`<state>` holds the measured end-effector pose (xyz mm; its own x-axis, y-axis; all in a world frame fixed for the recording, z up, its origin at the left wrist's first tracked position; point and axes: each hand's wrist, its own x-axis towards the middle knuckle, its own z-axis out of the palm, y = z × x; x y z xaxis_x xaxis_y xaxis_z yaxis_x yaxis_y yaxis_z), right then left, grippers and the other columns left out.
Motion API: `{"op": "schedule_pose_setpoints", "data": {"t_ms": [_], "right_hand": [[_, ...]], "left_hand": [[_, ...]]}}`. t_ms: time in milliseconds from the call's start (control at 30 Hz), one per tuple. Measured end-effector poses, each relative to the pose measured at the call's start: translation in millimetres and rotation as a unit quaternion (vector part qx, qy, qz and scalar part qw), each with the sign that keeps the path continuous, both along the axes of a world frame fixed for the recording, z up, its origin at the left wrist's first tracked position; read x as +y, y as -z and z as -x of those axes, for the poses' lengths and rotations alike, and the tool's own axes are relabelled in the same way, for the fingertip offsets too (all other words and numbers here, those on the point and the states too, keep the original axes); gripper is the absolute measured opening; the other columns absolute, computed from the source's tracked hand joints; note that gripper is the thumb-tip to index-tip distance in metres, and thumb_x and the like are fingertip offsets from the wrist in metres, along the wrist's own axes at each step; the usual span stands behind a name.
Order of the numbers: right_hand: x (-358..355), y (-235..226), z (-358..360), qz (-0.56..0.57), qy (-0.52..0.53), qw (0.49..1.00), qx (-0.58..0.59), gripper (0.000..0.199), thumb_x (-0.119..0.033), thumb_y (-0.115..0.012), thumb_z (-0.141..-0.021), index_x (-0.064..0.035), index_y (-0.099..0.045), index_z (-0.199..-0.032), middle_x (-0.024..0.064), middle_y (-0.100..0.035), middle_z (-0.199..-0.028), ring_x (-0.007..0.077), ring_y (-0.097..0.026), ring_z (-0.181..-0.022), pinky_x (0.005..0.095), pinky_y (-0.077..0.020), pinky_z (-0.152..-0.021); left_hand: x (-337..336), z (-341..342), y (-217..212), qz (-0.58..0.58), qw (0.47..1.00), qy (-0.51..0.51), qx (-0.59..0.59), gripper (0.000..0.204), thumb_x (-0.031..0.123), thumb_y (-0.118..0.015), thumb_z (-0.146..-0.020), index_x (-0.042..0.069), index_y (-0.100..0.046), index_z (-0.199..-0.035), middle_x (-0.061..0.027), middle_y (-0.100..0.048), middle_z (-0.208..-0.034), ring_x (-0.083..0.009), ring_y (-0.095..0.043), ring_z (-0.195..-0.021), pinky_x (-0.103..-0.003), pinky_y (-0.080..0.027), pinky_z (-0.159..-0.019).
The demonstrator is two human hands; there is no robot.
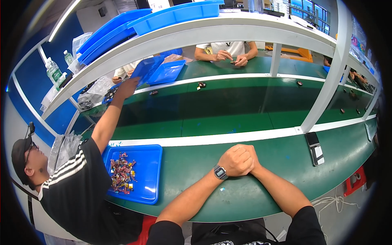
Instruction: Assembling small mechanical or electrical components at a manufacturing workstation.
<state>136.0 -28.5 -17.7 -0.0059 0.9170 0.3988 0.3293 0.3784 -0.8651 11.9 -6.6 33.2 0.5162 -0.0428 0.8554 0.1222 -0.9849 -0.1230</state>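
1. Left grip (pixel 234 162), right grip (pixel 254 159), mine: both curled closed, clasped together over bench (pixel 192 161).
2. Small wired parts (pixel 122 173): heaped in blue tray (pixel 150 179), toward bench's left.
3. Flat device (pixel 314 148): at bench's far edge, right.

Wearer's hands (pixel 236 160): two; wristwatch (pixel 221 172): one; phone-like device (pixel 315 149): one; near tray (pixel 149 171): one.

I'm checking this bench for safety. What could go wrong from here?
The blue tray of small parts sits close to the near edge of the green table, beside a co-worker; a bump might spill them. If the right hand, against the left hand, swung outward, it might knock the phone-like device.
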Motion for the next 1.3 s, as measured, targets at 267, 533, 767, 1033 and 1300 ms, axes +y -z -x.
{"op": "schedule_pose_setpoints", "data": {"t_ms": [267,533,767,1033,1300], "right_hand": [[10.5,16.3,26.5,-0.008,-0.01,0.999,-0.03,0.023,-0.02,-0.065,-0.075,-0.0033,-0.051,-0.071,0.0102,-0.052,-0.062,0.0161,-0.044,-0.056,0.0326,-0.0425,-0.054],[108.0,214.2,5.7,0.073,0.123,0.948,-0.284,0.016,-0.021,-0.062,-0.077,-0.0055,-0.065,-0.08,0.0127,-0.066,-0.075,0.0279,-0.064,-0.07,0.0366,-0.0502,-0.062],[-1.4,-0.5,5.5,-0.047,0.002,0.999,-0.003,0.024,-0.022,-0.066,-0.073,-0.0032,-0.052,-0.071,0.0118,-0.056,-0.064,0.0232,-0.048,-0.054,0.0333,-0.0435,-0.054],[-1.3,-1.8,7.6,-0.025,0.012,0.999,-0.026,0.023,-0.022,-0.067,-0.074,-0.0032,-0.054,-0.071,0.0127,-0.057,-0.065,0.0245,-0.05,-0.055,0.0343,-0.0443,-0.054],[1.8,-0.8,8.6,-0.042,0.021,0.999,-0.015,0.023,-0.022,-0.068,-0.073,-0.0031,-0.055,-0.071,0.0132,-0.057,-0.065,0.0241,-0.049,-0.055,0.0343,-0.0445,-0.054]], "left_hand": [[-0.1,26.3,3.8,0.035,0.998,-0.051,0.011,0.026,0.011,-0.071,-0.067,0.011,-0.048,-0.055,-0.0021,-0.049,-0.061,-0.0185,-0.051,-0.058,-0.032,-0.039,-0.052],[2.4,5.5,5.2,0.056,0.998,-0.025,-0.001,0.025,0.011,-0.071,-0.067,0.011,-0.049,-0.055,-0.0025,-0.05,-0.061,-0.0192,-0.051,-0.057,-0.032,-0.039,-0.051],[-1.0,4.4,-0.1,0.071,0.997,-0.014,-0.008,0.025,0.011,-0.071,-0.067,0.01,-0.049,-0.055,-0.0034,-0.051,-0.061,-0.0197,-0.052,-0.056,-0.032,-0.039,-0.051],[0.5,7.9,3.2,0.08,0.997,-0.019,-0.001,0.024,0.011,-0.071,-0.067,0.01,-0.05,-0.056,-0.0033,-0.052,-0.062,-0.0198,-0.052,-0.056,-0.032,-0.039,-0.051],[3.8,8.0,3.3,0.08,0.997,-0.013,0.0,0.023,0.01,-0.07,-0.068,0.01,-0.05,-0.057,-0.0038,-0.053,-0.063,-0.0206,-0.052,-0.056,-0.033,-0.04,-0.051]]}}
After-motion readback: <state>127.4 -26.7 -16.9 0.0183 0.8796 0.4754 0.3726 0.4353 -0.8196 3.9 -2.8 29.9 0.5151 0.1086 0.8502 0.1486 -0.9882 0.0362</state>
